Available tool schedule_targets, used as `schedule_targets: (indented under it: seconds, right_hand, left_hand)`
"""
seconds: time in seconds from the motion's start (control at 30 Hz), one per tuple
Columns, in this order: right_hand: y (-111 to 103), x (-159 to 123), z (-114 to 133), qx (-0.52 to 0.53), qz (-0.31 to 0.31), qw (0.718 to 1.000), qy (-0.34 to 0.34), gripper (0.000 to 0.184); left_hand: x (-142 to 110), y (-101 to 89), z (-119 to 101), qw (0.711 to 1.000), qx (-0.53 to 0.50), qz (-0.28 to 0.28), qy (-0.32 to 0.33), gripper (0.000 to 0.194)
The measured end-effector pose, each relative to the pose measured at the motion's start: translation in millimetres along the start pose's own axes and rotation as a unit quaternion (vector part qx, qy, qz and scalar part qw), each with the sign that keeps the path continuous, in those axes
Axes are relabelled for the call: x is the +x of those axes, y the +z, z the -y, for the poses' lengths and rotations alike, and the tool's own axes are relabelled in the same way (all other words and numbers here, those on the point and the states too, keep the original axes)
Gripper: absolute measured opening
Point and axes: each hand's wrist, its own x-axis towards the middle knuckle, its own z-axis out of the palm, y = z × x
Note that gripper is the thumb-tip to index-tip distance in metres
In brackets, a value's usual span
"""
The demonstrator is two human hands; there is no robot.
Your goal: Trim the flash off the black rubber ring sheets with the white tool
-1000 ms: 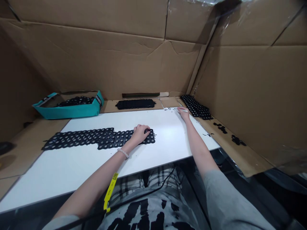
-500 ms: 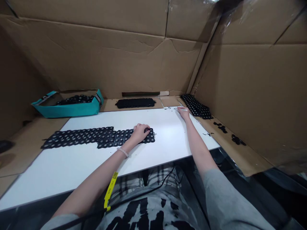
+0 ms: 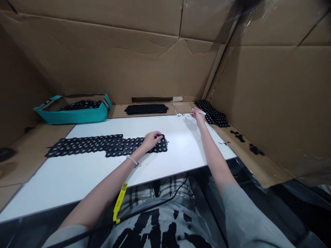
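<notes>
Just beneath left fingers [image 3: 157, 135], perforated black sheet [image 3: 108, 146]

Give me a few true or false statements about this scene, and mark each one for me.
1. The left hand rests on the black perforated sheet. True.
2. The right hand holds a white pen. True.
3. The teal box stands on the white table. False: it sits on cardboard beyond the table's far edge.
4. The left wrist wears a yellow bracelet. False: the bracelet is pale.
</notes>
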Motion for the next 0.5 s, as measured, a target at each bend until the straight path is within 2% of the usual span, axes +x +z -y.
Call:
schedule_targets:
  seconds: [0.07, 0.13, 0.2, 0.27, 0.37, 0.5]
  right_hand:
    - [20.2, -21.8, 5.4, -0.003, 0.069, 0.998, 0.011, 0.039]
    - [40.9, -48.4, 9.6, -0.008, 0.181, 0.983, 0.028, 0.040]
    - [57.1, -75.4, 14.4, -0.014, 0.295, 0.954, 0.050, 0.040]
    - [65.7, -98.2, 20.2, -0.029, 0.378, 0.923, 0.073, 0.043]
    - [66.9, -120.4, 27.5, -0.069, 0.443, 0.892, 0.056, 0.036]
    - [64.5, -132.2, 28.7, -0.131, 0.469, 0.873, 0.005, 0.019]
  left_hand:
    - [1.3, -0.5, 0.3, 1.000, -0.025, -0.005, -0.013, 0.029]
    - [2.7, -1.5, 1.2, 0.998, -0.050, 0.001, -0.024, 0.031]
    - [4.2, -2.6, 2.4, 0.997, -0.073, 0.019, -0.026, 0.033]
    - [5.3, -3.3, 3.4, 0.995, -0.091, 0.030, -0.023, 0.035]
    - [6.2, -3.5, 3.4, 0.993, -0.110, 0.023, -0.022, 0.034]
    - [7.6, -4.3, 2.3, 0.988, -0.149, 0.013, -0.041, 0.036]
